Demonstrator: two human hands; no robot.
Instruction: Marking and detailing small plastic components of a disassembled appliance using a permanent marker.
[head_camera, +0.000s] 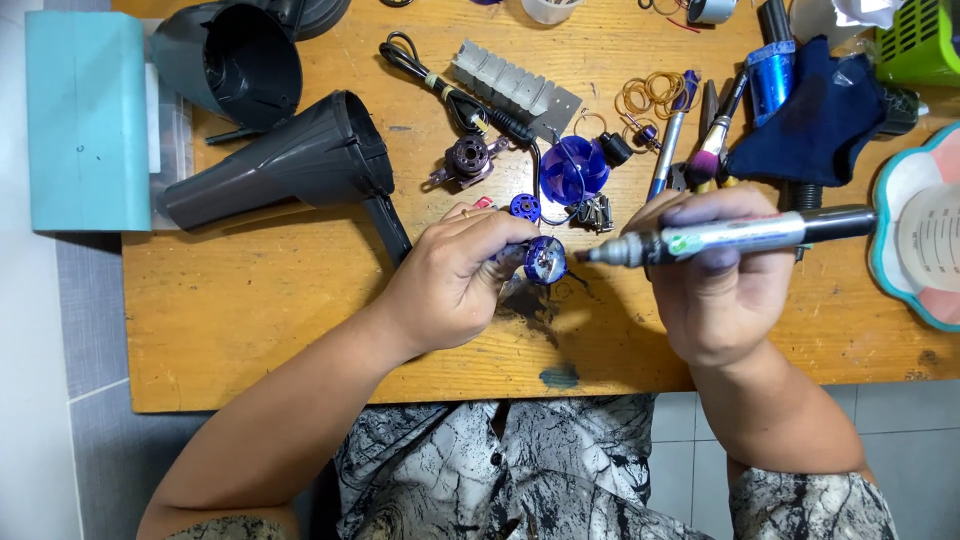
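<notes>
Worn wooden tabletop (300, 320), scuffed and stained, crowded with dismantled appliance parts. Near the far-left corner, two dark cone-shaped plastic housings (290, 160); beyond the left fingertips, a small purple motor piece (468, 158), a translucent blue fan wheel (573, 168), a black cable (440, 85) and a grey ribbed plastic block (510, 85). Past the right knuckles, loose rubber bands (650, 93), a brush (712, 150), a dark blue cloth (825, 120).

Left hand (450, 285) curled inward, thumb and fingertips pinching a small round blue part (545, 260) with a silvery face, lifted just off the wood and turned toward the other hand. Right hand (720, 290) wrapped closed around a thick grey pen-shaped tool (740, 235), fingers pressed together along the barrel, thumb hidden underneath; dark tip aimed at the blue part, just short of it or barely touching, hard to tell which.

Blue part: judged light, rigid, probably plastic and metal, small enough to slip or twist between fingertips. Best gripped by the rim, as now, keeping the silvery face clear. Likely fragile at any fine wires or tabs, though none clearly visible. Pen-shaped tool: judged stiff and light, steadiest held close to the tip end.
</notes>
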